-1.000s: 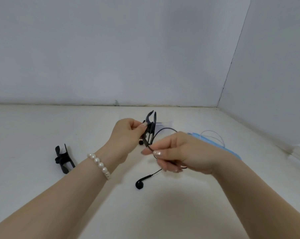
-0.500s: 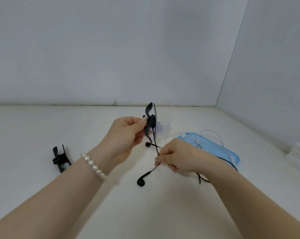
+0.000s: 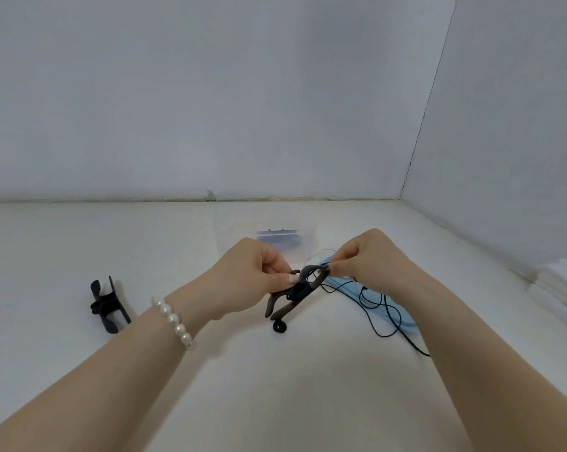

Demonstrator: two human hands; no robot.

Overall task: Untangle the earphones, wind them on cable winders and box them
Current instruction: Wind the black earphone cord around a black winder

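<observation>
Leftmost, a spare black cable winder lies on the white bench, well apart from the held cable winder and to its left. Next comes the left hand, a pearl bracelet at its wrist; its thumb and fingers pinch the held winder at its narrow waist, above the bench. That winder's long axis tilts, low end toward the person and left, high end up and to the right. One black earbud hangs just below the winder's low end. At the winder's high end the right hand pinches the black earphone cable between curled fingertips, touching or nearly touching the winder's upper prong. The right hand is therefore the nearer one to the winding end, and I judge the next turn has to carry the cable across the waist, crosswise to the long axis. Right of the winder the slack cable trails in loose loops over a light blue flat item, which I cannot identify. Behind the winder, farther from the person, sits a small clear plastic box, with a white earphone cable just to its right.
</observation>
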